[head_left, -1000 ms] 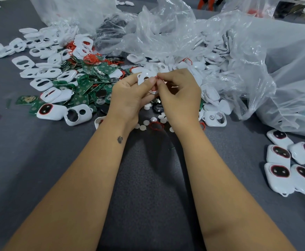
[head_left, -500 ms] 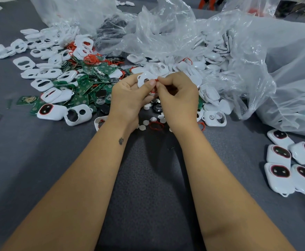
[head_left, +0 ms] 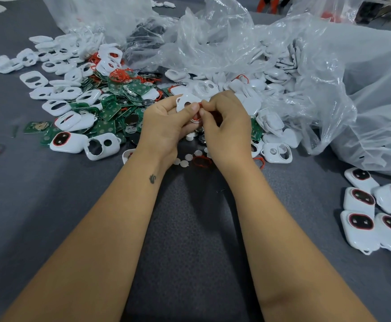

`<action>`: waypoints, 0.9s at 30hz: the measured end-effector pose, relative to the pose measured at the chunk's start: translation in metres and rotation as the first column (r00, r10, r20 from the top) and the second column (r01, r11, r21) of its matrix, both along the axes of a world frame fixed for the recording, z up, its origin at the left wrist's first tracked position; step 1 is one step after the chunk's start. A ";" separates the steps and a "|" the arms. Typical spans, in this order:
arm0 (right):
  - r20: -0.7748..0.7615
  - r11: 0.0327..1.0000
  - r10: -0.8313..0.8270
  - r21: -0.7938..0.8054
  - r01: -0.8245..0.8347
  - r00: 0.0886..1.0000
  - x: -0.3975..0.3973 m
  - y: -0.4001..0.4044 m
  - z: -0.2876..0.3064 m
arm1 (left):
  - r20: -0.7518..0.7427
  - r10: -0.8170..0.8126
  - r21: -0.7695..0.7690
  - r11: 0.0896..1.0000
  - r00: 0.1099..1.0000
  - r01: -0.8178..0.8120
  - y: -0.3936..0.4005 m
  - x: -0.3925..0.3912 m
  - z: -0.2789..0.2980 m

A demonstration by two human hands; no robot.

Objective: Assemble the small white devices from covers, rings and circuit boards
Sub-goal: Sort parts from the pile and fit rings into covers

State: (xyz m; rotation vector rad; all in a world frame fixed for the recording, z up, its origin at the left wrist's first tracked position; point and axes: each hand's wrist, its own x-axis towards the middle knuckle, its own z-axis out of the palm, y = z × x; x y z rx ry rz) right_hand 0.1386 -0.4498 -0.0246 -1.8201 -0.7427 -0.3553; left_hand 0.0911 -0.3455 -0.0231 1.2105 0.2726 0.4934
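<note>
I am holding a white cover (head_left: pixel 185 103) in my left hand (head_left: pixel 166 126) while my right hand (head_left: pixel 227 126) is pinching a red ring (head_left: pixel 198 105) against it, above green circuit boards (head_left: pixel 110 112) lying scattered on the grey surface (head_left: pixel 50 194).

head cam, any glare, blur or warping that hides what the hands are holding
Head view: soft, even light, with glare only on the plastic bags; wide-angle bending at the edges; the white cover held by the left hand is slightly soft, and the right hand largely hides the red ring.
</note>
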 end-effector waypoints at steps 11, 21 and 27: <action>-0.416 0.944 0.159 0.330 -0.014 0.895 0.001 -0.002 0.006 | 0.038 -0.041 -0.089 0.995 0.998 0.044 0.000 0.002 0.009; -0.539 0.909 0.294 0.413 -0.056 0.789 0.006 -0.008 0.008 | 0.070 -0.102 -0.007 0.995 0.992 0.103 0.002 0.000 0.006; -0.511 0.931 0.238 0.364 -0.043 0.826 0.006 -0.007 0.009 | 0.074 -0.081 0.008 0.997 0.994 0.081 -0.001 -0.002 0.009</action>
